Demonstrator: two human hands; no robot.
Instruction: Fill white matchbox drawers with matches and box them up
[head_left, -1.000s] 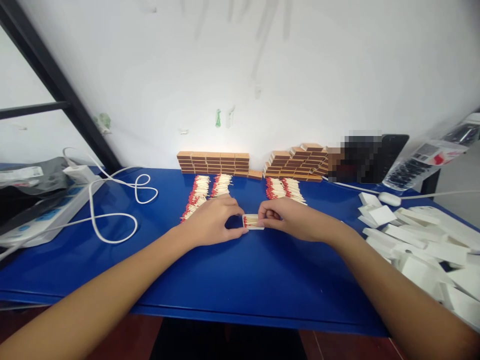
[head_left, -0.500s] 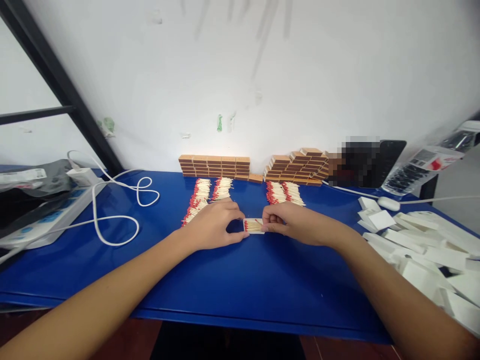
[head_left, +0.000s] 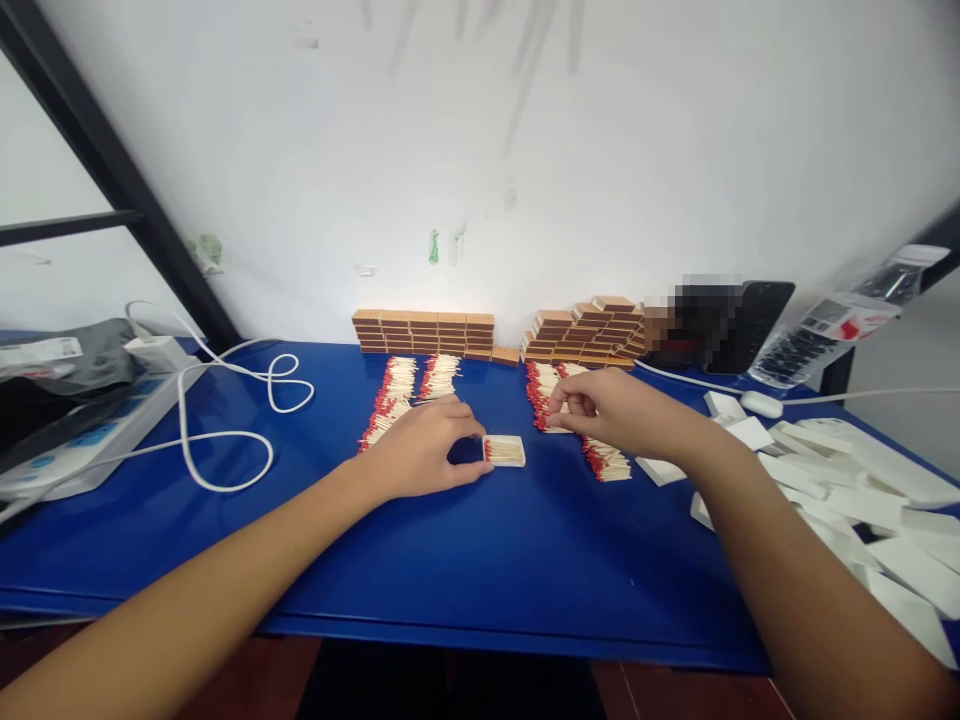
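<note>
Head view: a small white tray (head_left: 511, 455) lies flat on the blue counter (head_left: 480, 570), with matches (head_left: 499, 452) inside, red heads toward its left end. Left hand (head_left: 431, 450): thumb and forefinger spaced around that end, thumb at the near corner; cannot tell how firmly they grip. Right hand (head_left: 611, 410): thumb and forefinger narrow, tips at the right match rows (head_left: 541, 385); cannot tell whether a match is between them.

Risks, by judgement:
- Rows are loose and close-set; a broad pinch or dragging wrist could scatter or mix them.
- Left hand overlaps the left match rows (head_left: 399, 380) in view; a backward slide could disturb heads there.
- Tray looks light and shallow; a nudge could skew it and spill sticks.
- Right forearm passes over the heap of white trays (head_left: 877, 520); a low elbow could topple some.

Surroundings: counter is smooth, slightly glossy, set against a scuffed white wall (head_left: 300, 130). Brown boxes stand along it: an even left stack (head_left: 424, 333), a stepped, leaning right stack (head_left: 589, 332), one single box (head_left: 505, 356) between. A bottle (head_left: 825, 320) tilts at far right beside a dark phone (head_left: 759, 320). White cable (head_left: 266, 440) loops near a power strip (head_left: 82, 435) at left. Reddish floor (head_left: 277, 675) below.
</note>
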